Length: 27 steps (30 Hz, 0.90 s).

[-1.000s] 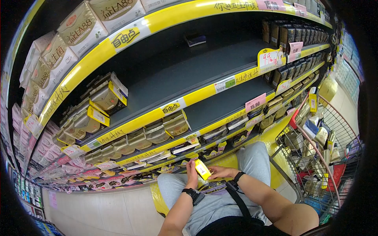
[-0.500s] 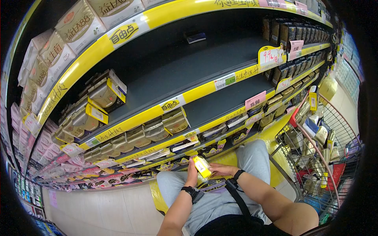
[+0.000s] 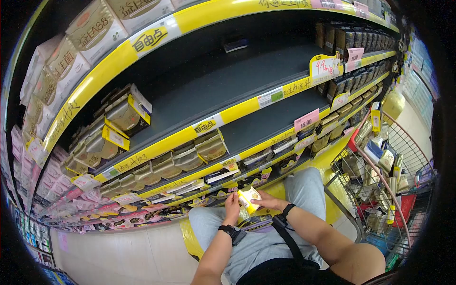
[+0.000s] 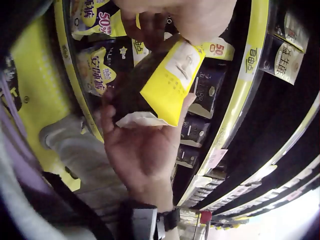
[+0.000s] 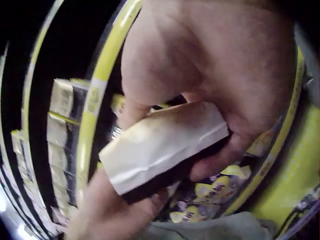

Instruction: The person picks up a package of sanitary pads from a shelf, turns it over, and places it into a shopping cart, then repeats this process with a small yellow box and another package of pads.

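Observation:
Both hands hold a small sanitary pad pack point(image 3: 248, 199) over the lap, in front of the lower shelves. It has a yellow end point(image 4: 167, 82), dark sides and a white face point(image 5: 165, 147). My right hand point(image 3: 269, 201) grips it from the right; in the right wrist view, thumb and fingers lie on opposite sides of it. From the left, my left hand point(image 3: 232, 207) pinches the other end. At the top of the left wrist view, the left fingers point(image 4: 182, 22) touch the pack's upper end, while the right palm point(image 4: 147, 152) lies beneath it.
Shelves with yellow edge strips point(image 3: 209, 126) curve across the front, holding gold packs point(image 3: 185, 161) and dark boxes point(image 3: 351, 40). A wire shopping cart point(image 3: 403, 204) full of packs stands at the right, close to the right knee point(image 3: 304, 185). Tiled floor point(image 3: 128, 251) lies at the left.
The pack has turned in the hands: its labelled yellow side faced up before, and now a white face shows beside the yellow. The right hand has shifted further over it.

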Motion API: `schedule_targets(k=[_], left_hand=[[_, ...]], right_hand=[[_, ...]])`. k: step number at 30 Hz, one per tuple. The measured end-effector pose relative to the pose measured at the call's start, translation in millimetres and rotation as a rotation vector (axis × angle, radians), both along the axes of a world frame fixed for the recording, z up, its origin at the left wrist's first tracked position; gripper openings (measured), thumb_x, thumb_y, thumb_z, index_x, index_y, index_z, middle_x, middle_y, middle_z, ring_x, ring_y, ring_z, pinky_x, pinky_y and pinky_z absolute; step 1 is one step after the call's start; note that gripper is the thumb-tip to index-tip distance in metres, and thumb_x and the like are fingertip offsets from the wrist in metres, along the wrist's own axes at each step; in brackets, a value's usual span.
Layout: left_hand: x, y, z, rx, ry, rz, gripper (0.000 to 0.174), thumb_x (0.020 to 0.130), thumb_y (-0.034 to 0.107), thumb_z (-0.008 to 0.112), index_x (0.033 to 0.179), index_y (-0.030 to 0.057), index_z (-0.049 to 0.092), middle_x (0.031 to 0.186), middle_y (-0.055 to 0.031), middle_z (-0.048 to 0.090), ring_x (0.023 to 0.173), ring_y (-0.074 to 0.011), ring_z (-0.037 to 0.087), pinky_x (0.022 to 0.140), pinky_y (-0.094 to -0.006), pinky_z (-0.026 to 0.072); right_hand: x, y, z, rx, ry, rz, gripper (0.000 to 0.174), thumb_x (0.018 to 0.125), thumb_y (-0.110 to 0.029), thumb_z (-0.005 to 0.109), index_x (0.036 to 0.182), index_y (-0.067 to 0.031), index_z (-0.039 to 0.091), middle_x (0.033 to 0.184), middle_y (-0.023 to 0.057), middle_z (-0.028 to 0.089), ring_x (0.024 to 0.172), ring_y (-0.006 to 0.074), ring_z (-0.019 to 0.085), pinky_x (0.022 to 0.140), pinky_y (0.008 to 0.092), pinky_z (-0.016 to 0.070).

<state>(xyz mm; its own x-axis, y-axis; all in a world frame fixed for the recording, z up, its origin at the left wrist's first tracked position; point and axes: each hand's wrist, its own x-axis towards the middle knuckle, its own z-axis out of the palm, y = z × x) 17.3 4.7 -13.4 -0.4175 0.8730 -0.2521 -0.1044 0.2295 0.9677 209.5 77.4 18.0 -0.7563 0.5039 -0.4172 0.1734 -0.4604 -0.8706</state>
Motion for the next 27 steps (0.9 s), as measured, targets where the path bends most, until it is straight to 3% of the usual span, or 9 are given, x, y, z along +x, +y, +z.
schedule_targets(k=[3,5,8,14,16,18,21,22,27], left_hand=[[-1,3,-12,0.048,-0.144,0.053,0.037,0.103,0.032,0.046,0.108,-0.0006,0.062,0.099,-0.0047,0.063,0.086,-0.0108,0.054,0.076,-0.0270,0.0449],[8,0,8,0.058,-0.199,0.019,0.054,0.101,0.050,0.037,0.125,0.0041,0.053,0.107,-0.0056,0.062,0.087,-0.0124,0.059,0.071,-0.0269,0.0470],[10,-7,16,0.023,-0.221,-0.140,0.074,0.094,0.069,0.029,0.137,0.0116,0.045,0.104,-0.0061,0.058,0.081,-0.0152,0.058,0.067,-0.0287,0.0478],[14,-3,24,-0.096,-0.224,-0.261,0.074,0.093,0.071,0.028,0.135,0.0139,0.047,0.100,-0.0053,0.057,0.078,-0.0145,0.056,0.069,-0.0295,0.0448],[11,2,15,-0.123,-0.248,-0.317,0.073,0.094,0.070,0.028,0.135,0.0133,0.047,0.098,-0.0043,0.058,0.077,-0.0135,0.055,0.068,-0.0286,0.0445],[19,3,21,-0.102,-0.247,-0.343,0.072,0.094,0.070,0.028,0.134,0.0129,0.047,0.096,-0.0035,0.058,0.077,-0.0131,0.055,0.067,-0.0280,0.0442],[29,7,27,-0.119,-0.212,-0.397,0.070,0.096,0.067,0.024,0.133,0.0118,0.047,0.095,-0.0039,0.056,0.074,-0.0129,0.053,0.065,-0.0276,0.0415],[30,8,26,-0.119,-0.215,-0.415,0.070,0.096,0.067,0.024,0.133,0.0111,0.046,0.095,-0.0040,0.056,0.075,-0.0128,0.053,0.066,-0.0276,0.0417],[31,7,14,-0.155,-0.196,-0.473,0.071,0.096,0.067,0.029,0.133,0.0094,0.046,0.099,-0.0063,0.057,0.079,-0.0148,0.054,0.068,-0.0281,0.0446]], right_hand=[[4,6,-2,-0.101,0.066,-0.037,0.063,0.095,-0.038,0.061,0.142,-0.0046,0.037,0.120,0.0051,0.058,0.103,0.0105,0.056,0.084,0.0268,0.0490],[14,2,39,-0.105,0.134,-0.134,0.056,0.098,-0.038,0.056,0.140,-0.0060,0.040,0.119,0.0015,0.059,0.101,0.0087,0.056,0.080,0.0259,0.0487],[44,19,39,-0.051,0.280,-0.242,0.050,0.099,-0.037,0.053,0.138,-0.0072,0.043,0.121,0.0024,0.060,0.107,0.0117,0.057,0.090,0.0307,0.0482],[165,42,128,-0.217,0.817,-0.601,0.046,0.101,-0.037,0.047,0.136,-0.0077,0.046,0.121,0.0067,0.062,0.110,0.0215,0.059,0.096,0.0372,0.0474],[202,39,156,-0.590,1.393,-0.789,0.050,0.098,-0.045,0.045,0.131,-0.0089,0.052,0.106,0.0039,0.064,0.098,0.0210,0.061,0.088,0.0336,0.0502],[231,50,160,-0.114,1.617,-0.736,0.055,0.095,-0.053,0.047,0.130,-0.0108,0.054,0.104,0.0039,0.064,0.093,0.0179,0.061,0.082,0.0305,0.0498],[230,47,173,-0.153,1.551,-0.680,0.064,0.090,-0.060,0.052,0.127,-0.0085,0.055,0.104,0.0045,0.065,0.093,0.0190,0.061,0.081,0.0311,0.0486],[222,48,161,-0.217,1.501,-0.606,0.072,0.091,-0.066,0.042,0.130,-0.0060,0.053,0.111,0.0117,0.065,0.099,0.0255,0.062,0.085,0.0374,0.0484],[132,35,99,-0.516,1.329,-0.494,0.064,0.094,-0.056,0.046,0.124,-0.0002,0.055,0.110,0.0162,0.065,0.095,0.0276,0.061,0.082,0.0370,0.0478]])
